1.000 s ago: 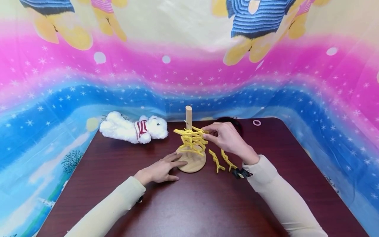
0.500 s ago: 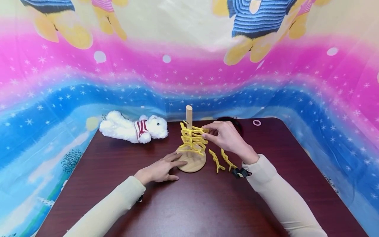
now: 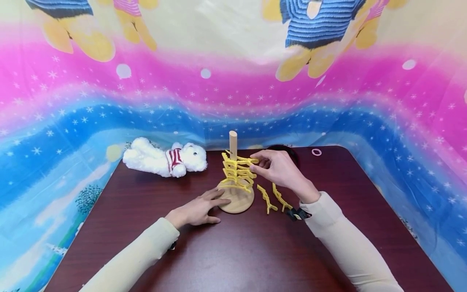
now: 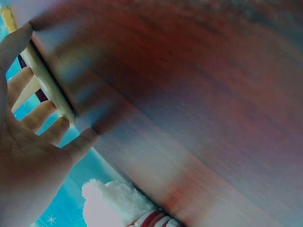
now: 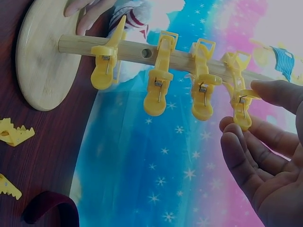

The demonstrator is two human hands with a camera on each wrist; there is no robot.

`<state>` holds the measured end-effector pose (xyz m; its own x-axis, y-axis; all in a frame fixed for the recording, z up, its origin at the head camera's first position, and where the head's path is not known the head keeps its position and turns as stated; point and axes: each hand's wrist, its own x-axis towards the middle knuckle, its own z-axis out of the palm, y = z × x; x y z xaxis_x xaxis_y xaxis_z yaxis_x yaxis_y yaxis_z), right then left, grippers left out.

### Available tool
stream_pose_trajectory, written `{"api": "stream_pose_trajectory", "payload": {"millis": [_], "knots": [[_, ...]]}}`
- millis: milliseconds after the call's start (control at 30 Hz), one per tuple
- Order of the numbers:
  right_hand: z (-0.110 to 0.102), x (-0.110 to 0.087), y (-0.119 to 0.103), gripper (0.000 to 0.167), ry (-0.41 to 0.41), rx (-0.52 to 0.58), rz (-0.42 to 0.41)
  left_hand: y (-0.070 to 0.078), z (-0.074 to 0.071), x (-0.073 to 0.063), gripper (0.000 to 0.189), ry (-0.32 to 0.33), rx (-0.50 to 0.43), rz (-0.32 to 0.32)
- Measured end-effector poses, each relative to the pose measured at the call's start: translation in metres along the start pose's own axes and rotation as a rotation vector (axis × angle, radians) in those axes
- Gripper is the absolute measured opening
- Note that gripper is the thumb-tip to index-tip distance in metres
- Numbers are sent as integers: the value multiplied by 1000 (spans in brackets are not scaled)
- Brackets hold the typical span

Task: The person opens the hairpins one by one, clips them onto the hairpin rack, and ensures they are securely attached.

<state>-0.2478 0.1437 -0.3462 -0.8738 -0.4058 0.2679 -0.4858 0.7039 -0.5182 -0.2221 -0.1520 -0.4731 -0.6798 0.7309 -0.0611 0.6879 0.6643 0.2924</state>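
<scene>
A wooden post [image 3: 233, 142] stands upright on a round wooden base [image 3: 238, 206]. Several yellow spring clips are on the post, one above another, their handles toward the right. My right hand [image 3: 282, 170] pinches the handles of the topmost clip [image 5: 242, 106], thumb on one side and fingers on the other; that clip's jaws are around the post. On the left edge of the base rests my left hand [image 3: 198, 207], fingers spread and nearly straight. In the left wrist view its fingertips lie along the rim of the base [image 4: 49, 87].
Two loose yellow clips [image 3: 267, 199] lie on the dark table [image 3: 233, 251], right of the base. A white plush bear [image 3: 157, 160] in a striped top lies at the back left. Behind the right hand is a dark round object [image 3: 293, 156]; a pink ring [image 3: 316, 152] sits farther right.
The topmost clip's left end has swung inward from sticking out to the left, and now lines up with the clips below. The right hand keeps its hold; the left hand stays put.
</scene>
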Motion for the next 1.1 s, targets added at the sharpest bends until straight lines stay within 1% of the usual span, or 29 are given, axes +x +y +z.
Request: {"api": "stream_pose_trajectory", "payload": {"millis": [333,467,633,833,1100], "knots": [[-1,-1,2,37,-11,0,14,1,1,0,66,-2,-1,-4],[-2,-3,2,37,-4,-3,18,1,0,0,66,-1,-1,-5],[-6,-6,6,37,12,-2,5,0,0,-1,66,0,1,-2],[-10,-13,16,33,10,35,5,1,0,-1,66,-1,-8,-1],[-11,-22,37,30,-9,53,42,0,1,-1,66,0,-8,0]]}}
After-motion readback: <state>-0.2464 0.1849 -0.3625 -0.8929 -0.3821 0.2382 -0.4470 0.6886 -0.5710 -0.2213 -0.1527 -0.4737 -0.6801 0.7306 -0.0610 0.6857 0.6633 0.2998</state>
